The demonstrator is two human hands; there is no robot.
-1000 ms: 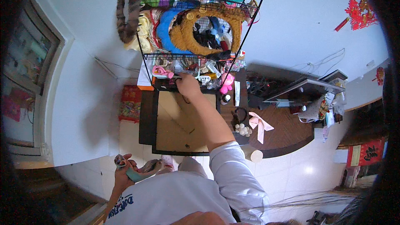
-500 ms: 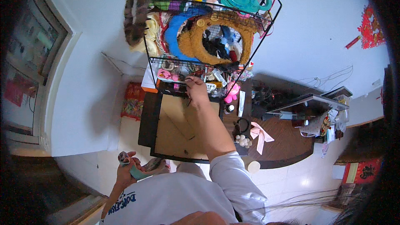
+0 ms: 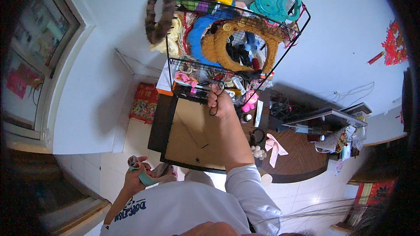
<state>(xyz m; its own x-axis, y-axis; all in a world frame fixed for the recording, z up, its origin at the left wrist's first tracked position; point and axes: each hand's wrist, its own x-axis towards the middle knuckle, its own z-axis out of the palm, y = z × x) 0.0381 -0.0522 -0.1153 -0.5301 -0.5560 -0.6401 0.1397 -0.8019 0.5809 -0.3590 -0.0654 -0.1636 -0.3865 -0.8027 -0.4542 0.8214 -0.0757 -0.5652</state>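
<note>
My right hand (image 3: 222, 104) is at the bottom tier of a black wire rack (image 3: 280, 67), fingers closed on a thin black hair tie (image 3: 213, 113) whose loop hangs below them. Around that hand on the tier lie pink bows (image 3: 187, 79) and several small items, too crowded to tell apart. Low on the left, my left hand (image 3: 134, 178) is wrapped round a teal headband (image 3: 148, 179) with a patterned, greyish side. Part of the headband is hidden by the fingers.
Headbands hang on the rack, including a brown fluffy one (image 3: 214, 46) and a dark furry one (image 3: 152, 19). A teal toy (image 3: 272, 2) sits on top. Below stands a dark table with a tan panel (image 3: 188, 126), a pink ribbon (image 3: 274, 150) and a white beaded piece (image 3: 258, 152).
The rack and table have shifted right in the view. My right hand has drawn slightly back from the tier, and the black loop now shows more clearly. My left hand still holds the headband.
</note>
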